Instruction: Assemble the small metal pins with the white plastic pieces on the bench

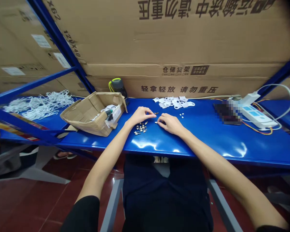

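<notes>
My left hand (142,115) is closed in a pinch over the blue tabletop. At its fingertips is a small brass-coloured metal piece (156,113), too small to name its kind. Close by on the right, my right hand (170,123) is also closed, its thumb and finger pinching a tiny white piece (156,122). Beneath my left wrist lies a loose pile of small white-and-brass parts (141,128). Past my right hand, a few tiny white bits (182,115) rest on the table. Flat white pieces with holes (175,102) lie in a heap farther back.
To the left stands a cut-down cardboard box (96,125) with white items inside, a dark bottle (119,86) behind it. White wire-like pieces (44,104) cover the far left. A power strip (258,116) with cables and a blurred dark object (228,112) sit right. Cardboard (159,48) walls the back.
</notes>
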A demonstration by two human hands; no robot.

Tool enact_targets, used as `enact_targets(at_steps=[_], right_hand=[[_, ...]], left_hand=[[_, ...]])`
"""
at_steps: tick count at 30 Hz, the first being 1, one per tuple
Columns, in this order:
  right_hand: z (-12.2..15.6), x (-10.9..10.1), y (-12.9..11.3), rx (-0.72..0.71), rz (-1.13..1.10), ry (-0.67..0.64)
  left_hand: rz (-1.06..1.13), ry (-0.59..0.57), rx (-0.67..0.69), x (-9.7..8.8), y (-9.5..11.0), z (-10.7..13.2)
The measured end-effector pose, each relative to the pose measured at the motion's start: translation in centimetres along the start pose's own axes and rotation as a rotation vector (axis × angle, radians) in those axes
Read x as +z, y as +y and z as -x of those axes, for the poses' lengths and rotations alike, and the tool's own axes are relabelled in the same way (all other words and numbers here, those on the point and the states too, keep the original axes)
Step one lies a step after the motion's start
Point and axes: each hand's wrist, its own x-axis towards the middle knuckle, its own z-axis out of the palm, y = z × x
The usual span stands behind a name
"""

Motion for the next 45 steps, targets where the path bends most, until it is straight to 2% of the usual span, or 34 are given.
enact_targets(at_steps=[3,5,13,21,26,31,36,40,43,45], right_hand=[[0.2,-0.4,0.7,0.098,-0.016,-0.005],[0.1,-0.4,0.9,0.11,-0.029,-0.013],[0.0,-0.1,0.6,0.126,-0.062,0.023],[-0.5,-0.1,1.0,0.139,-0.062,0.007],[-0.3,-1.7,1.9,0.247,0.017,-0.027],[0.9,-3.7,4.0,0.448,0.27,-0.021],[1.7,-4.2,4.3,0.545,0.404,0.03],[1.3,-3.6,3.0,0.437,0.318,0.08],[0.8,-2.6,1.5,0.23,0.135,0.042],[0.5,-1.8,0.5,0.056,0.024,-0.015]], left_hand=[[-0.025,-0.139,0.117,0.6,-0.2,0.1],[-0.049,-0.174,0.163,1.0,-0.4,0.0],[-0.12,-0.156,0.147,1.5,-0.5,0.0],[-0.145,-0.185,0.127,0.7,0.4,0.0],[-0.211,-0.133,0.071,0.0,0.5,0.3],[-0.29,-0.053,0.035,-0.2,0.3,0.2],[-0.303,0.019,0.015,0.2,0.3,0.1],[-0.306,0.071,-0.007,0.0,0.2,0.0],[-0.284,0.152,-0.051,-0.7,-0.4,0.0],[-0.217,0.14,-0.128,-1.6,-1.0,0.2]])
